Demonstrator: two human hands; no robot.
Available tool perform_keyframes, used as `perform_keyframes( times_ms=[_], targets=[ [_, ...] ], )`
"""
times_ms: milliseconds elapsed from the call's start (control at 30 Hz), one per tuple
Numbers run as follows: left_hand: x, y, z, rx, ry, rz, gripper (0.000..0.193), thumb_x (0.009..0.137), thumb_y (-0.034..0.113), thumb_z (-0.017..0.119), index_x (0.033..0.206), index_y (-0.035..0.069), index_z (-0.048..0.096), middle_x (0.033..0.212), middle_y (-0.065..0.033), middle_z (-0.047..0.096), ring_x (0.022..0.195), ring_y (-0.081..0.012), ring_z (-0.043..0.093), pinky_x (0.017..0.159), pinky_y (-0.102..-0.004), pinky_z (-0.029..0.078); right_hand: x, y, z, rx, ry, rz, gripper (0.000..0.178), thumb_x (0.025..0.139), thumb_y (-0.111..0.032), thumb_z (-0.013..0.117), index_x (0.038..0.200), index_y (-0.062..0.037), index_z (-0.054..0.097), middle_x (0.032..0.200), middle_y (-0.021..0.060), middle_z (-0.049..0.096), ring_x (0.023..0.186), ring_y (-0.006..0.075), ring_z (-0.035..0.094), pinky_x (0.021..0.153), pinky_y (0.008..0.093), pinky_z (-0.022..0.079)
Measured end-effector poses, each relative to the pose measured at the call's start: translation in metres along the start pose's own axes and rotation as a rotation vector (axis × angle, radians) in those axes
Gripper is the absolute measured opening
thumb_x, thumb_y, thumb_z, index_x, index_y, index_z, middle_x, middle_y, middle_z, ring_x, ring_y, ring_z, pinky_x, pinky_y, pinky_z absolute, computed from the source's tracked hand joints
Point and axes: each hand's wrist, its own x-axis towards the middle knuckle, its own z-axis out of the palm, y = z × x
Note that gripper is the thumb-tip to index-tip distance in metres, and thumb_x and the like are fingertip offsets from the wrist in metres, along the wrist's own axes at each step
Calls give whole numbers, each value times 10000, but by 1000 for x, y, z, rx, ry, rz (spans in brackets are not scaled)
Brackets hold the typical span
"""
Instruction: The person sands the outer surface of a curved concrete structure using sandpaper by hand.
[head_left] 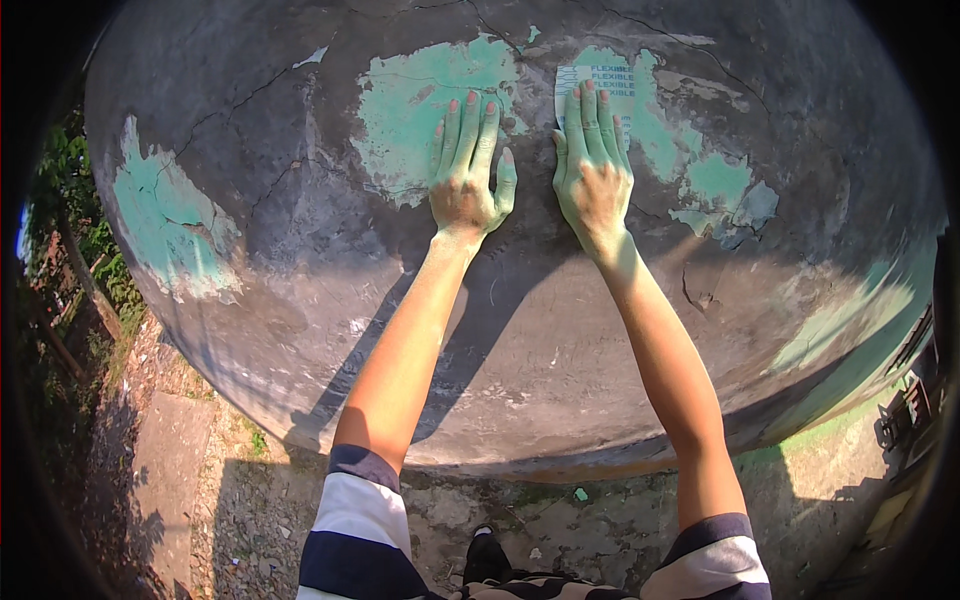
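Note:
My left hand (464, 185) lies flat against a grey, cracked wall (560, 350), its fingers stretched upward and its thumb apart. Its fingers rest over a patch of green paint (400, 125). To its right, my right hand (597, 175) presses flat on a white sheet of sandpaper (610, 78) with rows of printing on its back. The fingers cover the sheet's lower part; its top and edges show. Behind the sheet spreads another green patch (665, 150) with flaking edges. A pale dust seems to coat both hands.
A further peeling green patch (175, 225) is at the wall's left. Below the wall runs rough concrete ground (560, 525), where my shoe (484, 532) shows. Green plants (85, 210) grow at the far left, beside a stony strip. Dark objects (905, 410) stand at the right edge.

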Motion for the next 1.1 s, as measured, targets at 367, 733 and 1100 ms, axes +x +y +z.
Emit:
perform_keyframes(
  times_ms=[367,733,1100],
  targets=[
    [7,-4,0,7,31,29,572,892,155,560,1456,70,510,1525,-154,459,1423,-382,403,1177,-501,306,1,14,-8,-46,-28,-95,465,993,-201,559,1428,-43,522,1496,145,488,1394,324,454,1121,461,411],
    [6,-2,-3,8,29,26,563,901,186,538,1450,60,516,1516,-165,467,1417,-388,410,1175,-509,302,12,4,-10,23,-28,-61,436,1009,-197,523,1405,-16,540,1503,153,478,1414,342,421,1132,461,392],
    [-6,-10,11,-160,121,39,701,860,161,592,1512,15,381,1532,-202,430,1402,-387,433,1155,-506,350,23,-40,13,187,-131,-187,438,992,-196,547,1394,-21,545,1497,167,475,1402,334,436,1135,423,397]
  ],
)
